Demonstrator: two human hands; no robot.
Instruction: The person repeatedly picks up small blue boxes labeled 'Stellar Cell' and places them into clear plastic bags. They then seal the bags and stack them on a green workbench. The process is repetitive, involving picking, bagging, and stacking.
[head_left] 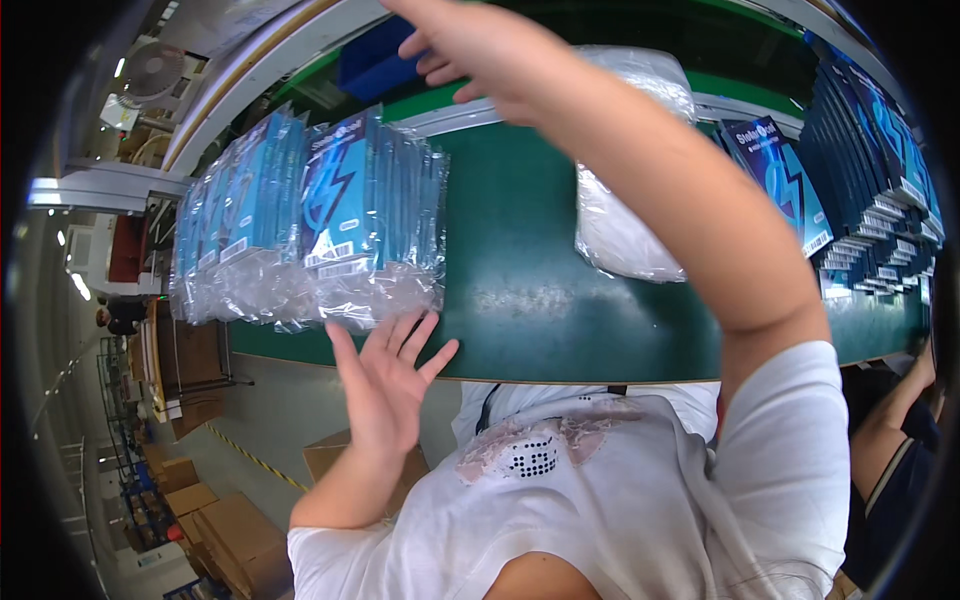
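At the near edge of the green table, my left hand (385, 385) is open, its fingers spread. The fingertips are right at the loose clear ends of a row of bagged blue boxes (340, 195); whether they touch the plastic I cannot tell. Those flat boxes stand packed side by side in clear bags. My right arm stretches up and across the table, and my right hand (480, 50) is over its far side, fingers apart and nothing seen in them. Part of that hand is cut off by the upper edge. Under the forearm lies a stack of clear plastic bags (625, 225).
Unbagged blue boxes (780, 185) stand in leaning rows at the right. A dark blue bin (375, 65) sits beyond the table's far rail. Cardboard boxes (235, 540) are on the floor at lower left. Another person's arm (895, 410) shows at the right edge.
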